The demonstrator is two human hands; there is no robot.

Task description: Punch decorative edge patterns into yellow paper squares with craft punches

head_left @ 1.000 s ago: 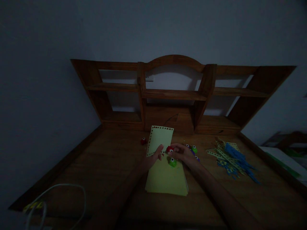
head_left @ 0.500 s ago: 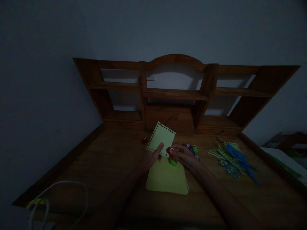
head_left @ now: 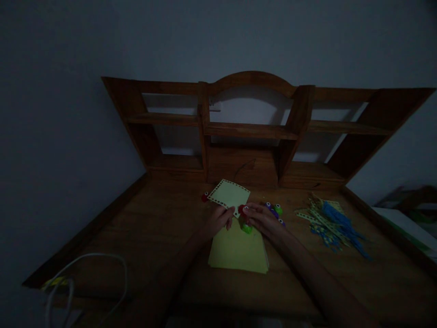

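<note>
Yellow sheet [head_left: 230, 193], 1, pinched in left hand [head_left: 219, 220]; 1 red punch [head_left: 242, 210] gripped in right hand [head_left: 264, 219]; 2 green punches [head_left: 246, 228] nearby.

No lettering or numbers (too dark, perhaps) can be read anywhere.

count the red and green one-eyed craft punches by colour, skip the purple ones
red: 2, held red punch and loose red punch left of the punched sheet
green: 2, near green punch and far green punch
total: 4
</note>
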